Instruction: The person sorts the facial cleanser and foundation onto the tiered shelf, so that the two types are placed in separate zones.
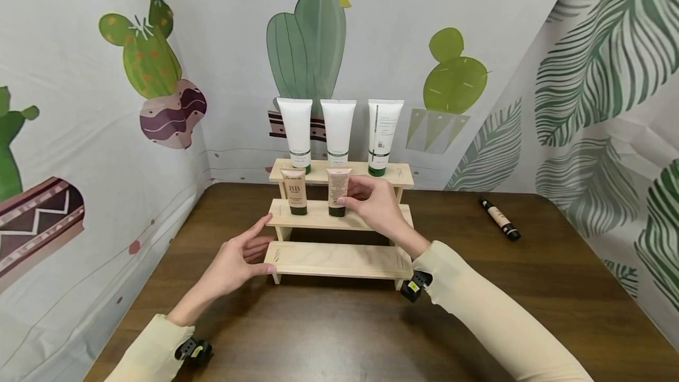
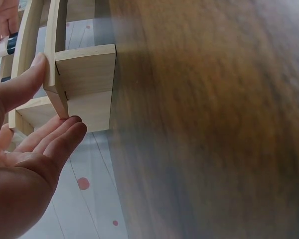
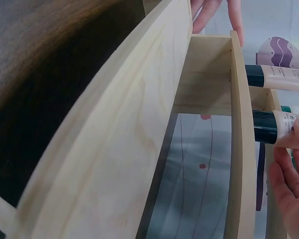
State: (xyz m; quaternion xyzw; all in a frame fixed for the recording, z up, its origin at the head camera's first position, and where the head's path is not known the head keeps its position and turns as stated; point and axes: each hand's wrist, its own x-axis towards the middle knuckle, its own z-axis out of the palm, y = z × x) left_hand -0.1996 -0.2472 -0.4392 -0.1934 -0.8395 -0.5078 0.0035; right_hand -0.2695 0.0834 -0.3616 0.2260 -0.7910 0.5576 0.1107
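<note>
A pale wooden three-tier display stand [image 1: 339,258] stands on the brown table. My right hand [image 1: 375,204] pinches a small beige tube with a black cap [image 1: 338,188] between thumb and fingers, upright at the middle tier; its cap meets that board in the right wrist view. To its left stands a matching BB cream tube [image 1: 294,190]. My left hand [image 1: 239,258] rests at the stand's left end, fingers fairly straight. In the left wrist view, the left thumb [image 2: 27,82] touches the lowest board's edge while the other fingers lie along the stand's end.
Three white tubes with green caps stand on the top tier: left [image 1: 296,131], middle [image 1: 338,128] and right [image 1: 384,134]. At the table's right lies a black-and-beige pen-like tube [image 1: 500,219]. Cactus-printed cloth [image 1: 223,46] hangs behind the table [image 1: 530,287].
</note>
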